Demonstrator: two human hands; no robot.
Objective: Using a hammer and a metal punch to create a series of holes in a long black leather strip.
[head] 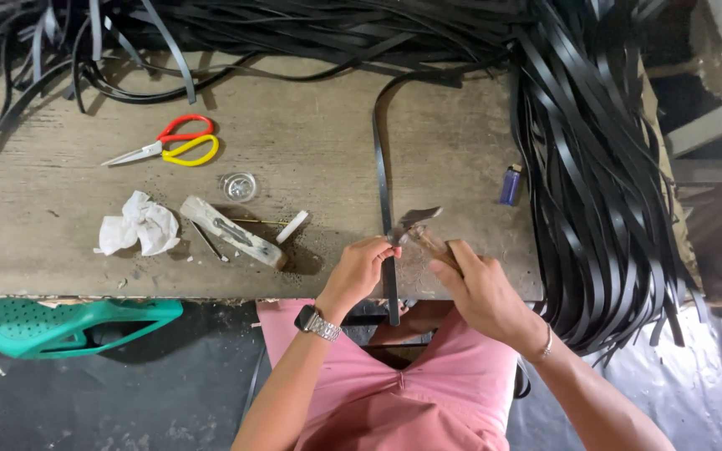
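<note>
The left hand [359, 269] pinches the black strap [383, 179], thin and floppy, at the bench [43, 250] edge; the right hand [471, 284] grips a knife [418, 224].

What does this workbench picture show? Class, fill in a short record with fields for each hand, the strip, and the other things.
left hand: pinches black strip on bench
right hand: holds wooden-handled blade tool, blade at strip
bench: worn wood
strip pile: hangs over right edge
left of hands: scissors, crumpled tissue
right: blue lighter

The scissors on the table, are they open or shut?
Shut, nearly: the scissors lie flat on the table, blades together in one point, red and yellow loops almost touching.
</note>
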